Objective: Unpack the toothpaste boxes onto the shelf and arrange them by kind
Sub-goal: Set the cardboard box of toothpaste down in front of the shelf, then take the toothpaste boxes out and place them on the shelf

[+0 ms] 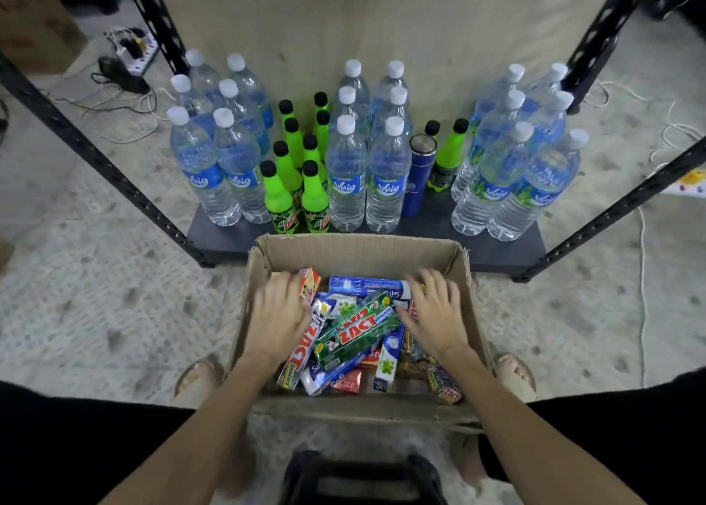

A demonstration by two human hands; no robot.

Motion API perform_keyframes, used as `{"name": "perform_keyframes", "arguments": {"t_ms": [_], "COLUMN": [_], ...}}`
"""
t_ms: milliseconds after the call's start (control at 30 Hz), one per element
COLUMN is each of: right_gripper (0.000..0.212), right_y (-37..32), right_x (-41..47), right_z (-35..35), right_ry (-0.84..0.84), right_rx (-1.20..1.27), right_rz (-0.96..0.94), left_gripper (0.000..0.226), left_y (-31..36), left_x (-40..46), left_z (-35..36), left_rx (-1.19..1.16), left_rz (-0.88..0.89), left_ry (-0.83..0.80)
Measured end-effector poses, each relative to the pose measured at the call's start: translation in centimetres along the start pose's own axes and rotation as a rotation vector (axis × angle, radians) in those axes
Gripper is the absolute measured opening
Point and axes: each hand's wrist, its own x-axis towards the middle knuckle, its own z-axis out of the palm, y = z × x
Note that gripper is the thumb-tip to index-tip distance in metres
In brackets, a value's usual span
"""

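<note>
Two bare hands reach down into an open cardboard carton (355, 250) that sits on a speckled floor (114, 302) in front of a low dark shelf (477, 248) with black metal uprights. The shelf holds rows of clear water bottles (345, 176) with white caps, a cluster of bright green soda bottles (315, 195) with black caps, and one dark blue flask (418, 176). Inside the carton lies a loose jumble of toothpaste boxes (345, 351), overlapping at all angles; a green Zact box (357, 332) lies slanted on top in the middle. The left hand (279, 313) rests on the pile's left side, fingers curled against a red and white box (308, 286); whether it grips cannot be told. The right hand (433, 311) lies flat with fingers spread on the right side of the pile, holding nothing
</note>
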Motion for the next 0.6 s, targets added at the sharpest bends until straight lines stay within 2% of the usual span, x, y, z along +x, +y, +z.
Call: {"name": "perform_keyframes", "arguments": {"t_ms": [67, 133, 233, 300, 400, 500, 600], "right_gripper": [0.052, 0.047, 0.048, 0.049, 0.055, 0.06, 0.066], "right_y": [-0.6, -0.7, -0.4, -0.4, -0.4, -0.5, -0.6], "right_x": [1.7, 3.4, 6.0, 7.3, 8.3, 8.7, 8.7], "right_z": [1.3, 2.7, 4.3, 5.1, 6.1, 6.4, 6.6], "right_ry": [-0.106, -0.245, -0.435, -0.566, -0.735, -0.759, -0.771], "right_rx": [0.121, 0.238, 0.332, 0.412, 0.572, 0.649, 0.707], "right_rz": [-0.036, -0.032, -0.02, -0.035, -0.011, 0.053, 0.116], "left_gripper": [0.047, 0.048, 0.073, 0.081, 0.079, 0.067, 0.064], "left_y": [2.3, 4.1, 5.8, 6.4, 6.5, 6.2, 5.8], "left_x": [0.9, 0.8, 0.2, 0.2, 0.0, -0.3, -0.9], "left_z": [0.6, 2.2, 5.1, 6.2, 7.0, 7.4, 7.5], "left_rx": [-0.144, -0.231, -0.293, -0.255, -0.202, -0.218, -0.294], "left_rz": [0.103, 0.088, 0.014, -0.008, -0.021, -0.035, -0.021], "left_ry": [-0.161, -0.31, -0.455, -0.467, -0.457, -0.48, -0.497]}}
